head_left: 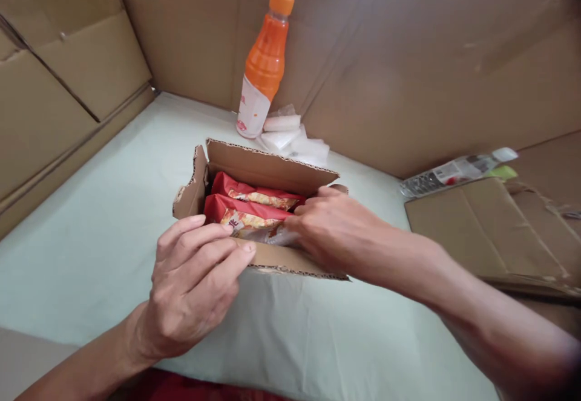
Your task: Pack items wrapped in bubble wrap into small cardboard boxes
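An open cardboard box (272, 171) stands on the pale green cloth, its flaps raised. Two red snack packets (254, 210) with printed food pictures lie side by side inside it. Some clear plastic (276, 236) shows in front of them. My left hand (197, 280) is closed over the near left edge of the box, fingertips inside the near flap. My right hand (333, 228) reaches into the right end of the box with curled fingers, beside the packets and touching the clear plastic. Its fingertips are hidden, so what they grip cannot be made out.
Behind the box stands an orange drink bottle (265, 62), with folded clear plastic (295, 141) at its base. A clear water bottle (454, 174) lies at the right by a flattened carton (476, 225). Tall cardboard walls (408, 56) enclose the cloth-covered surface (91, 225).
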Action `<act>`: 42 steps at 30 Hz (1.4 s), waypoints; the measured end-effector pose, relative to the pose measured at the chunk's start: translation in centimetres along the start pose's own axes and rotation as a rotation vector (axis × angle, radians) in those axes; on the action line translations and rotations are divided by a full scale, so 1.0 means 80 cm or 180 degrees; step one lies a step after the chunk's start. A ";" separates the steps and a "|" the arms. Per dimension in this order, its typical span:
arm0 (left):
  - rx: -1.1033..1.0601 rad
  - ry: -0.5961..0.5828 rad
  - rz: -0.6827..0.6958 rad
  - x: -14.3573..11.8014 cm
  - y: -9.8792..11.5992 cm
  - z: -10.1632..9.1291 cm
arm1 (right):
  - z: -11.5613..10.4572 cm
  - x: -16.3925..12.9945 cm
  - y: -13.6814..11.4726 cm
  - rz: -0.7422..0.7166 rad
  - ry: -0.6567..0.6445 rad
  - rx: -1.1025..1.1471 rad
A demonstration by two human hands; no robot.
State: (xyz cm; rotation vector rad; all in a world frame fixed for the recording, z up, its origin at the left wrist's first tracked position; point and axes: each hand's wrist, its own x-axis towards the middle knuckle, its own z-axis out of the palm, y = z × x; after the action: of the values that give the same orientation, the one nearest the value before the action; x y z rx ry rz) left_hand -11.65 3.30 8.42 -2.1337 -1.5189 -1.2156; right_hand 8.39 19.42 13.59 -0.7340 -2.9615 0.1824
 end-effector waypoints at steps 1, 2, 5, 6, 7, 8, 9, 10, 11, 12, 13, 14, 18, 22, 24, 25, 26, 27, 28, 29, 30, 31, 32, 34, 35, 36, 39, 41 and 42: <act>-0.0017 -0.0008 -0.0004 0.001 -0.002 0.000 | 0.003 0.007 -0.002 -0.0259 -0.0333 -0.0108; -0.0027 -0.0015 -0.0006 0.002 -0.003 0.001 | 0.003 0.014 -0.003 -0.0476 -0.0610 -0.0192; -0.0016 -0.0006 -0.0006 0.002 -0.006 0.003 | -0.005 0.025 -0.005 -0.0588 -0.0951 -0.0297; -0.0006 0.0010 -0.0010 0.002 -0.006 0.004 | -0.007 0.026 -0.005 -0.0528 -0.0987 -0.0321; 0.0004 0.0017 -0.0022 0.002 -0.006 0.004 | -0.008 0.028 -0.006 -0.0465 -0.1010 -0.0355; 0.0012 0.0025 -0.0035 0.002 -0.005 0.005 | -0.008 0.029 -0.007 -0.0408 -0.1024 -0.0404; 0.0018 0.0026 -0.0049 0.002 -0.004 0.005 | -0.007 0.030 -0.009 -0.0373 -0.1045 -0.0458; 0.0020 0.0027 -0.0058 0.002 -0.003 0.005 | -0.007 0.031 -0.012 -0.0363 -0.1075 -0.0496; 0.0020 0.0041 -0.0077 0.002 -0.002 0.005 | -0.009 0.031 -0.013 -0.0384 -0.1111 -0.0491; 0.0037 0.0077 -0.0130 0.001 -0.001 0.004 | -0.012 0.029 -0.015 -0.0412 -0.1106 -0.0440; 0.0066 0.0141 -0.0220 -0.001 -0.001 0.003 | -0.019 0.024 -0.015 -0.0426 -0.1003 -0.0342; 0.0108 0.0278 -0.0341 -0.005 -0.002 0.003 | -0.027 0.014 -0.014 -0.0391 -0.0755 -0.0208; 0.0015 0.1131 -0.0990 -0.037 -0.015 0.000 | -0.049 -0.066 -0.001 0.0522 0.1184 0.0207; -0.0860 0.0850 -0.2081 -0.083 -0.030 0.005 | 0.011 -0.145 0.000 0.1492 0.1784 0.0791; -0.1245 0.0461 -0.2580 -0.096 -0.036 0.015 | 0.065 -0.152 -0.008 0.1551 0.1526 0.1181; -0.1386 0.0309 -0.2736 -0.098 -0.038 0.022 | 0.090 -0.147 -0.014 0.1540 0.1407 0.1342; -0.1482 0.0215 -0.2827 -0.096 -0.040 0.029 | 0.110 -0.138 -0.018 0.1544 0.1322 0.1484; -0.1540 0.0161 -0.2876 -0.090 -0.041 0.036 | 0.126 -0.128 -0.022 0.1588 0.1290 0.1601; -0.1570 0.0123 -0.2892 -0.083 -0.041 0.044 | 0.136 -0.118 -0.024 0.1673 0.1295 0.1699; -0.1579 0.0106 -0.2864 -0.073 -0.039 0.051 | 0.140 -0.111 -0.024 0.1788 0.1326 0.1774; -0.1563 0.0113 -0.2799 -0.064 -0.035 0.057 | 0.140 -0.108 -0.023 0.1913 0.1384 0.1819; -0.1531 0.0121 -0.2706 -0.057 -0.029 0.062 | 0.138 -0.108 -0.020 0.2033 0.1438 0.1843; -0.1501 0.0103 -0.2588 -0.052 -0.022 0.066 | 0.134 -0.113 -0.017 0.2141 0.1494 0.1848; -0.1454 0.0031 -0.2366 -0.053 -0.004 0.072 | 0.127 -0.130 -0.012 0.2318 0.1571 0.1837; -0.1430 -0.0004 -0.2306 -0.059 0.005 0.073 | 0.125 -0.140 -0.013 0.2392 0.1601 0.1828; -0.1404 -0.0025 -0.2296 -0.069 0.012 0.072 | 0.125 -0.147 -0.016 0.2443 0.1622 0.1826; -0.1184 0.0041 -0.2583 -0.109 0.024 0.056 | 0.134 -0.147 -0.033 0.2335 0.1572 0.1886; -0.0980 0.0129 -0.2906 -0.132 0.022 0.038 | 0.143 -0.126 -0.045 0.2105 0.1519 0.1966; -0.0910 0.0174 -0.3047 -0.139 0.018 0.028 | 0.147 -0.112 -0.049 0.1983 0.1494 0.1995</act>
State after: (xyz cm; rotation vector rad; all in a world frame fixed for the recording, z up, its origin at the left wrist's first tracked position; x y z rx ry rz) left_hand -10.51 -3.27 -0.86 -1.4466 -2.5877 -1.8176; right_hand 13.19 10.62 2.00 -1.3218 -1.9823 0.7977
